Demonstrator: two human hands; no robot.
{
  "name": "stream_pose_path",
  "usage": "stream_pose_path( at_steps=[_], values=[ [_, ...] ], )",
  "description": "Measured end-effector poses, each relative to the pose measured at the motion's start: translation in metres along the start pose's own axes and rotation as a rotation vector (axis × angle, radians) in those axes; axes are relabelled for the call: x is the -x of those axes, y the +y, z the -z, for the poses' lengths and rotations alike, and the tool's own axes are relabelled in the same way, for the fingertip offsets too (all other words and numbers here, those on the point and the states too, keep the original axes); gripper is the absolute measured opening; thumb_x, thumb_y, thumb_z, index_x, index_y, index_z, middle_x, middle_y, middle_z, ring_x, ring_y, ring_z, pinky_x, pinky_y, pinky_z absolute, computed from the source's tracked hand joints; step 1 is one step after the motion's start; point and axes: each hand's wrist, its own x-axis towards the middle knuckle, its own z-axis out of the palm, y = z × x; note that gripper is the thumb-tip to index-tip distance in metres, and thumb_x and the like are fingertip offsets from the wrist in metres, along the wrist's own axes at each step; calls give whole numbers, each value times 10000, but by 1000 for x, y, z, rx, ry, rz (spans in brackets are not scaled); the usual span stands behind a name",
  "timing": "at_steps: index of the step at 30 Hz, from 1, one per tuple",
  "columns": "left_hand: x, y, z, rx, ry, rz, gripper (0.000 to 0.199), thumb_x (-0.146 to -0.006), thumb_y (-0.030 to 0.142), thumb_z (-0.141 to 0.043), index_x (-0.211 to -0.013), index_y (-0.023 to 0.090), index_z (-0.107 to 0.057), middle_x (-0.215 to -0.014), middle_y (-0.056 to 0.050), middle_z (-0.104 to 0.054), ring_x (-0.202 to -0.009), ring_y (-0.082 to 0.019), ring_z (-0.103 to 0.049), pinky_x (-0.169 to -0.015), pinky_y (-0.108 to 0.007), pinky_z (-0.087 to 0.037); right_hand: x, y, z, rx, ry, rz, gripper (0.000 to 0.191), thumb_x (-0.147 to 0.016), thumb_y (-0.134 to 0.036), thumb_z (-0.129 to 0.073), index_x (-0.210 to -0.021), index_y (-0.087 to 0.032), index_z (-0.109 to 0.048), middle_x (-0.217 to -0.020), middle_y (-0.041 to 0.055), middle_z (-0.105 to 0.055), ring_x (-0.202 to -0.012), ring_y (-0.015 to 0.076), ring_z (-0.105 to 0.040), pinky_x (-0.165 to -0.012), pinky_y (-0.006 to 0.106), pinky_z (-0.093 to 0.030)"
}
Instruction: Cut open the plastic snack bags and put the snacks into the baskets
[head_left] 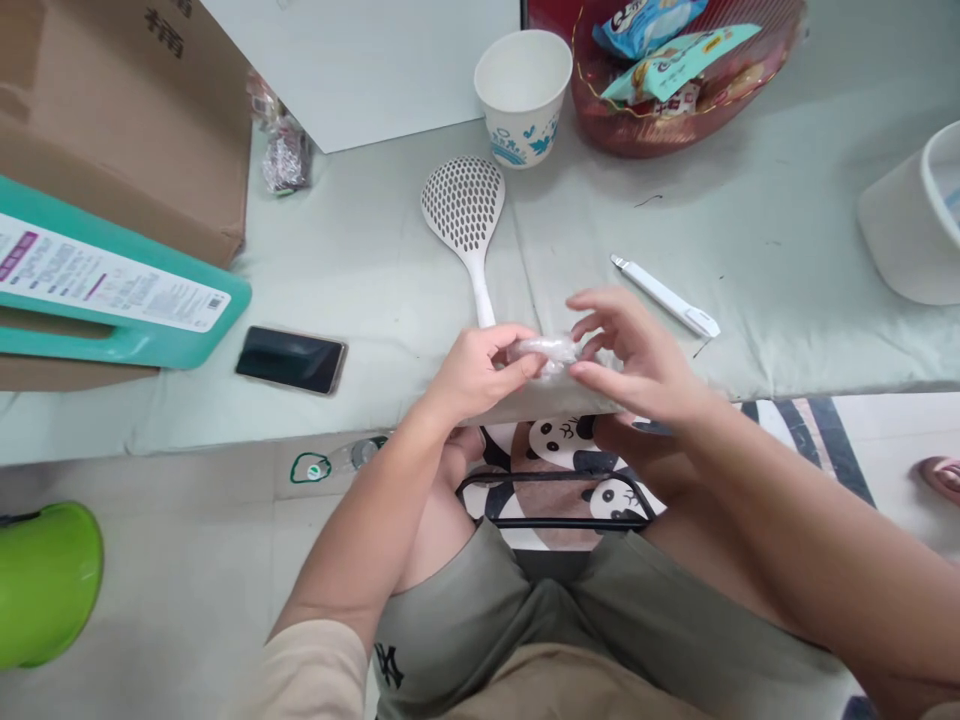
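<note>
Near the table's front edge, my left hand (484,372) pinches a crumpled clear plastic wrap (553,349) between thumb and fingers. My right hand (630,355) is at the other end of the wrap, its fingers spread and curved, with the thumb close to the plastic. Just beyond my left hand lies a white perforated skimmer (465,205), its handle pointing toward me and its lower end by my fingers. A white utility cutter (666,296) lies beyond my right hand.
A black phone (291,359) lies at the left, near a green-handled package (120,275) and a cardboard box (124,120). Farther back stand a paper cup (523,98) and a red snack basket (652,135). A white bin (911,220) is at the right.
</note>
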Motion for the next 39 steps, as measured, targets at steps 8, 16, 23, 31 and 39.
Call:
stream_pose_path(
  at_steps=[8, 16, 23, 31, 39],
  values=[
    [11, -3, 1, -41, 13, -34, 446, -786, 405, -785, -1175, 205, -695, -1005, -33, -750, -790, -113, -657, -739, -234, -540, 6, -18, -15, 148, -36, -56, 84, -894, -299, -604, -891, -218, -581, -743, 4, -646, -634, 130, -569, -617, 271, -462],
    [42, 27, -10, -232, -150, -151, 146, -906, 295, -711, -880, 167, -777, -731, 0, -732, -645, -91, -601, -636, -220, -450, 12, -27, 7, -159, -552, -256, 286, -884, -465, -674, -826, -196, -597, -755, 21, -644, -700, 141, -582, -652, 278, -475],
    [89, 1, -53, -447, -317, 181, 283, -1011, 310, -557, -892, 173, -774, -793, -32, -768, -718, -146, -668, -714, -266, -463, 15, -29, 19, -78, -584, -377, 310, -895, -487, -629, -809, -191, -593, -683, -14, -579, -586, 108, -504, -572, 264, -411],
    [90, -51, -63, -645, -273, 489, 441, -904, 242, -641, -1341, 226, -697, -1347, -136, -739, -1237, -362, -687, -980, -438, -530, 24, -18, 3, 160, -540, -186, 266, -902, -433, -550, -850, -186, -633, -639, 2, -613, -592, 138, -531, -594, 279, -406],
    [94, -34, -64, -432, -348, 371, 251, -965, 239, -541, -920, 211, -787, -930, -60, -827, -917, -236, -772, -857, -335, -563, 25, -9, -14, 351, -299, -247, 301, -879, -460, -509, -846, -194, -645, -621, 7, -603, -596, 162, -534, -616, 305, -393]
  ],
)
